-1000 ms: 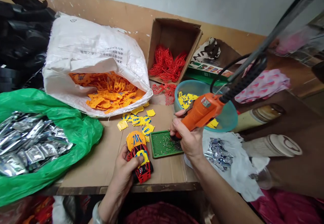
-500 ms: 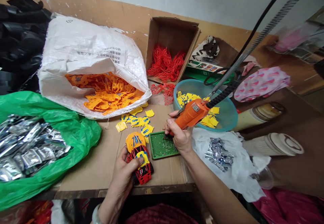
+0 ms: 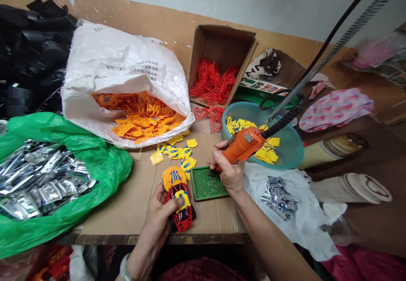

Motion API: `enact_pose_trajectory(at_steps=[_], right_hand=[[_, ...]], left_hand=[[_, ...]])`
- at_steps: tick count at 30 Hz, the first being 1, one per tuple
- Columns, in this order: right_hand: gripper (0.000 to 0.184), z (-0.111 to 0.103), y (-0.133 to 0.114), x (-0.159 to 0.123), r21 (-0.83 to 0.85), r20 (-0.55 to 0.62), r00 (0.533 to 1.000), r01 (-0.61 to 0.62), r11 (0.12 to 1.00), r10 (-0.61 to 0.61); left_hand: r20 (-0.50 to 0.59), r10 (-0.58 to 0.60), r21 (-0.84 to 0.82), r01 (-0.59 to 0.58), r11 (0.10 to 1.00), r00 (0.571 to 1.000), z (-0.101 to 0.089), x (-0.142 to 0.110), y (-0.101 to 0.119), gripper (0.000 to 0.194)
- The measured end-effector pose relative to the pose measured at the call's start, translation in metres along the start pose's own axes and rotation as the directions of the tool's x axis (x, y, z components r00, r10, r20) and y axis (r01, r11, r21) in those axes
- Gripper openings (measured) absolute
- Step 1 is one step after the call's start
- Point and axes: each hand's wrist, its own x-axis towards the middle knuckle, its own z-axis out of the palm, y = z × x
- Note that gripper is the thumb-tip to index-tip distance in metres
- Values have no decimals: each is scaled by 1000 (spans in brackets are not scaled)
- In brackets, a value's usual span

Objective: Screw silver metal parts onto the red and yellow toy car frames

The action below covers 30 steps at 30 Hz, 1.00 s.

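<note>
The sack (image 3: 104, 61) is woven white polypropylene with a low sheen. The bag (image 3: 104, 166) is thin, glossy green plastic film, and the sachets (image 3: 41, 179) inside it are creased, reflective metallic foil. The box (image 3: 222, 48) and the bench covering (image 3: 127, 205) are matt brown corrugated cardboard. The basin (image 3: 293, 150) is smooth, translucent teal plastic. The power tool housing (image 3: 244, 145) is glossy orange plastic with a ribbed black grip (image 3: 281, 122). The perforated tray (image 3: 198, 183) is green plastic. The model (image 3: 179, 207) and the loose lattice pieces (image 3: 212, 82) appear to be thin, matt red and yellow plastic.
</note>
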Motion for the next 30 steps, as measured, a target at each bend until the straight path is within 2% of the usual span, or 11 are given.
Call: enact_pose_trajectory(at_steps=[5, 10, 16, 22, 30], right_hand=[[30, 0, -5, 2, -2, 12, 1000, -11, 1000, 12], [26, 9, -33, 4, 142, 7, 1000, 19, 990, -20], [27, 36, -66, -12, 295, 145, 988, -92, 951, 50], [24, 50, -63, -24, 358, 259, 965, -146, 922, 52], [24, 57, -58, -29, 335, 281, 958, -151, 930, 55]], left_hand=[[3, -3, -22, 3, 1000, 1000, 0, 0, 2, 60], [-31, -17, -59, 16, 998, 999, 7, -4, 8, 60], [-42, -11, -67, 9, 998, 999, 12, -7, 11, 56], [-19, 22, -85, -24, 996, 1000, 12, -7, 10, 54], [-63, 23, -88, -29, 996, 998, 13, -6, 9, 54]])
